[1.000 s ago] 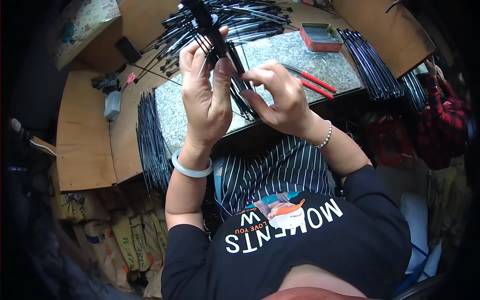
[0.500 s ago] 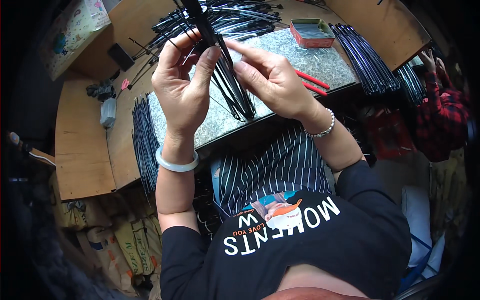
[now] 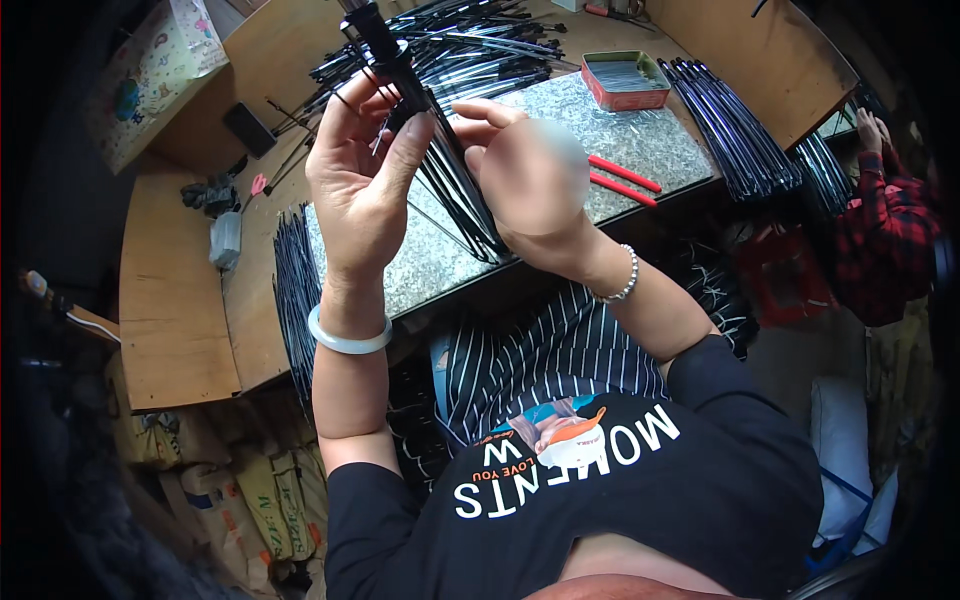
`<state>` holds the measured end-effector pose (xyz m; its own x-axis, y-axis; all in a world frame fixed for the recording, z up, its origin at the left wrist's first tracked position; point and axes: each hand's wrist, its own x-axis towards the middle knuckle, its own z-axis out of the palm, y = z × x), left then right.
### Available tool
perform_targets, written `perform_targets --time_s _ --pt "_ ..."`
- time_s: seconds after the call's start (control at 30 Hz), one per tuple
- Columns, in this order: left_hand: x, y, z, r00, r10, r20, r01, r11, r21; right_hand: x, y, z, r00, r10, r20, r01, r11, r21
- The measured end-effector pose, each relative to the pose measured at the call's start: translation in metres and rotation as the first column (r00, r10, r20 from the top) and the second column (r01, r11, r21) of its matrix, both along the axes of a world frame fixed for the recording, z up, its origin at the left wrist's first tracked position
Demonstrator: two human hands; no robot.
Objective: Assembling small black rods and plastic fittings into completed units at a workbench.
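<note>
A black umbrella frame [image 3: 440,150] stands tilted in front of me, its shaft at the top and its folded ribs hanging together towards me. My left hand [image 3: 365,190] grips it from the left, with the thumb pressed along the ribs and the fingers curled behind the shaft. Thin dark rods stick out by those fingers. My right hand [image 3: 535,180] is at the right side of the ribs, its fingers bent towards them. A blur covers most of its palm, so the exact hold is hard to see.
Beneath lies a speckled grey board [image 3: 410,265]. Red-handled pliers [image 3: 625,182] and a red tin of thin pins [image 3: 625,85] are on the right. Rib bundles lie left [image 3: 295,290], right [image 3: 735,140] and in a pile behind [image 3: 480,50]. Another person's red-checked sleeve [image 3: 885,220] shows far right.
My right hand has moved slightly down, still beside the ribs. The lower rib ends have shifted a little down and left. My left hand keeps its hold.
</note>
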<state>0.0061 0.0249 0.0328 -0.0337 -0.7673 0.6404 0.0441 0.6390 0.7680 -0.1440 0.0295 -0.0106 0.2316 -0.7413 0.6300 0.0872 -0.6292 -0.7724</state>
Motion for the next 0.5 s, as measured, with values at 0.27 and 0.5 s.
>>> perform_targets --time_s 0.27,0.5 --pt "-0.009 -0.002 0.007 0.995 -0.088 -0.050 0.088 0.996 -0.018 0.023 0.000 0.002 0.862 -0.498 -0.095 0.429 0.816 -0.386" --pt "-0.001 -0.010 0.005 0.976 -0.193 -0.096 0.197 0.980 0.026 0.020 -0.004 -0.020 0.990 0.008 0.142 -0.019 0.997 0.076"
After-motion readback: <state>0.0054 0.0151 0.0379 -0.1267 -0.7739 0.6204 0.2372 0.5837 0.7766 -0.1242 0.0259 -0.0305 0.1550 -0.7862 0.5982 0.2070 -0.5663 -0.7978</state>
